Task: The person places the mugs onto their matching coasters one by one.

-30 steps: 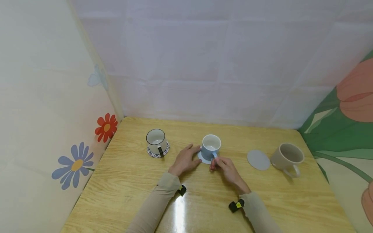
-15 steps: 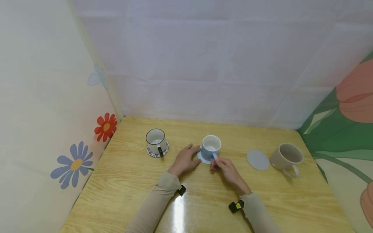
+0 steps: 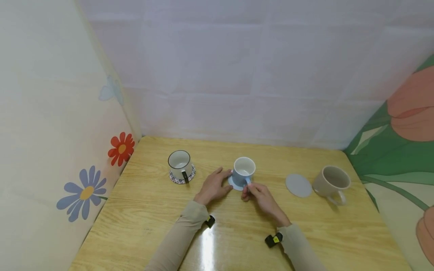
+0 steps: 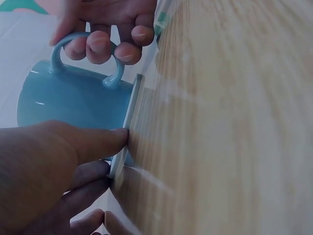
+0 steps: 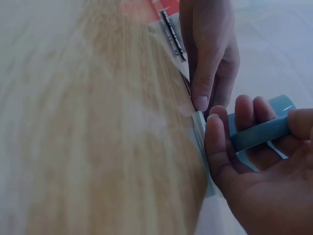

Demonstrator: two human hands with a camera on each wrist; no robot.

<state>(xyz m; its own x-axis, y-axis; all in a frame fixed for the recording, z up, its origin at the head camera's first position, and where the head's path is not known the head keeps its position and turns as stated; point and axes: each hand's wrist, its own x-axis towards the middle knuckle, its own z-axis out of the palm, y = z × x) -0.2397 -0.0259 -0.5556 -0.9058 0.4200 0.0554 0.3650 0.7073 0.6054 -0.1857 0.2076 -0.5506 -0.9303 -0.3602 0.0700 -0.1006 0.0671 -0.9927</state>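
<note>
A small light blue mug with a white inside stands upright on a round light blue coaster in the middle of the table. My right hand holds the mug by its handle; in the right wrist view, fingers pass through the handle and the thumb lies on it. My left hand lies at the coaster's left side. In the left wrist view, its thumb and fingers grip the coaster's edge between them, close below the mug's wall.
To the left, a white mug with a black rim and handle stands on a checked coaster. A grey round coaster lies to the right, beside a large beige mug. Cloth walls border the wooden table.
</note>
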